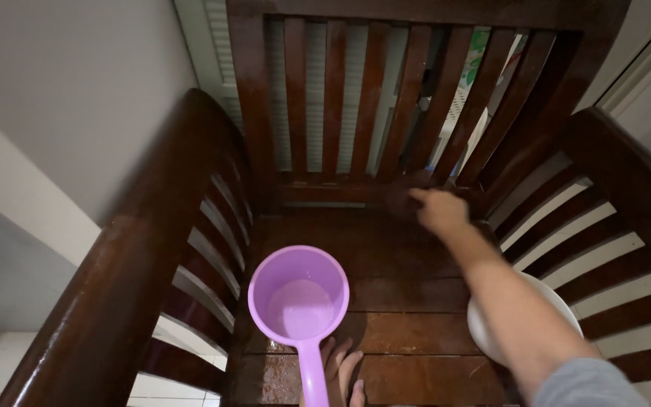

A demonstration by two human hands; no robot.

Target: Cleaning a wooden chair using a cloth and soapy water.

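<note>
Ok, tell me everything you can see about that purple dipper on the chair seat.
The purple dipper is a round, deep scoop with a long flat handle, and it looks like smooth, slightly see-through plastic. It sits upright on the dark wooden chair seat, toward the front left, handle pointing at the front edge. A shallow pool of clear water lies in its bowl. The left hand is at the handle, fingers beside and under it. The seat around it looks wet, with small droplets near the handle.
</note>
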